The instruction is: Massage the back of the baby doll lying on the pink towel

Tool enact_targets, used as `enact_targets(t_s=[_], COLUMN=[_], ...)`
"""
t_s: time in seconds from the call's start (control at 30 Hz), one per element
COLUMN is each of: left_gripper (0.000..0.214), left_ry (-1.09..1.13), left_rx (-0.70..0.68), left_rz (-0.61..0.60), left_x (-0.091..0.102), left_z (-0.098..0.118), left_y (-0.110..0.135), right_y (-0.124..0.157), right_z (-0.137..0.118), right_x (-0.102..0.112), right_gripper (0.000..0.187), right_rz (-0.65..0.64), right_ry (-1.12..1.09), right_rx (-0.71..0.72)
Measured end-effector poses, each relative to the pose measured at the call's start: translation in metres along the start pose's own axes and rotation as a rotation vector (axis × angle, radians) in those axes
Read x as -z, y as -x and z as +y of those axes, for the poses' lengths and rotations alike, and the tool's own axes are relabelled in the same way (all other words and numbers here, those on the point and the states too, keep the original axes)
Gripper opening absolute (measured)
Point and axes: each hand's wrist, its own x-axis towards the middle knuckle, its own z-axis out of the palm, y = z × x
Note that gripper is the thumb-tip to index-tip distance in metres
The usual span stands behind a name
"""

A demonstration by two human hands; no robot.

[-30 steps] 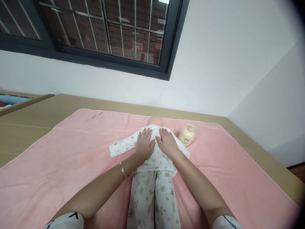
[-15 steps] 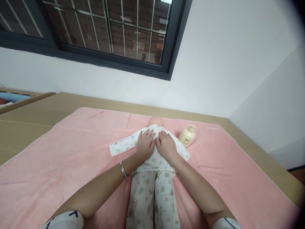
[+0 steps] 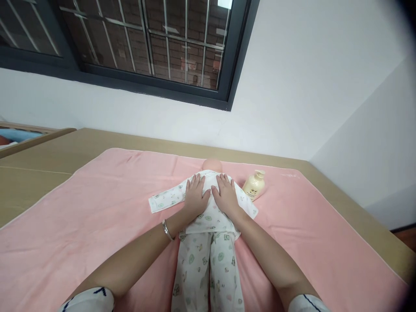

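At the frame's centre, the doll (image 3: 212, 165) lies on the blanket (image 3: 81, 208), shirt (image 3: 211, 223) and trousers (image 3: 191, 264) already on. The left hand (image 3: 195, 195) and right hand (image 3: 226, 195) rest flat on the shirt, gripping nothing; how much handling remains is unclear. Right of centre, the bottle (image 3: 254, 186) is untouched.

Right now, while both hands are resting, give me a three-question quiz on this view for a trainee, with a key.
1. True or false: the left hand and the right hand both rest on the patterned shirt.
2. Which wrist wears the bracelet? a) right b) left c) both
3. Fill in: the pump bottle sits on the pink ____.

Key: 1. True. 2. b. 3. Blanket.
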Motion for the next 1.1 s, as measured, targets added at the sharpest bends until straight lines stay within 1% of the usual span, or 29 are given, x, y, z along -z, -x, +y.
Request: enact_targets(t_s=[0.13, 0.2, 0.4, 0.53, 0.67, 0.73, 0.8, 0.83, 0.87, 0.93, 1.0, 1.03, 1.1], left_gripper=[0.055, 0.054, 0.048, 0.046, 0.046, 0.049, 0.053, 0.055, 0.057, 0.058, 0.058, 0.058, 0.059], left_ry=[-0.002, -0.008, -0.017, -0.012, 0.006, 0.033, 0.071, 0.09, 0.106, 0.133, 0.15, 0.153, 0.149], left_rx=[-0.007, -0.011, -0.032, -0.043, -0.038, -0.036, -0.04, -0.049, -0.058, -0.074, -0.077, -0.076, -0.076], left_rz=[-0.011, -0.018, -0.041, -0.026, -0.027, -0.013, 0.031, 0.055, 0.076, 0.099, 0.109, 0.114, 0.117], left_x=[0.001, 0.002, 0.01, 0.012, 0.011, 0.01, 0.009, 0.009, 0.008, 0.007, 0.005, 0.004, 0.002], left_z=[0.001, 0.002, 0.008, 0.01, 0.008, 0.006, 0.005, 0.004, 0.003, 0.002, 0.001, 0.0, -0.001], left_y=[0.0, 0.001, 0.002, 0.003, 0.003, 0.004, 0.004, 0.005, 0.005, 0.006, 0.006, 0.006, 0.006], right_y=[0.004, 0.005, 0.003, 0.0, -0.002, -0.001, 0.001, 0.002, 0.004, 0.006, 0.007, 0.007, 0.007], right_z=[-0.006, -0.007, -0.003, 0.0, 0.001, -0.002, -0.006, -0.008, -0.01, -0.013, -0.014, -0.014, -0.012], right_x=[0.003, 0.003, 0.0, -0.002, 0.003, 0.007, 0.01, 0.01, 0.01, 0.007, 0.004, 0.003, 0.002], right_gripper=[0.058, 0.059, 0.055, 0.056, 0.057, 0.06, 0.064, 0.065, 0.062, 0.053, 0.047, 0.047, 0.049], right_rz=[0.025, 0.024, 0.028, 0.003, -0.022, 0.013, 0.123, 0.174, 0.197, 0.146, 0.071, 0.072, 0.144], right_ry=[0.134, 0.15, 0.07, 0.021, -0.012, -0.021, -0.002, 0.01, 0.015, -0.008, -0.05, -0.063, -0.064], right_rx=[-0.029, -0.021, 0.005, 0.026, 0.031, 0.032, 0.079, 0.122, 0.169, 0.23, 0.229, 0.222, 0.231])
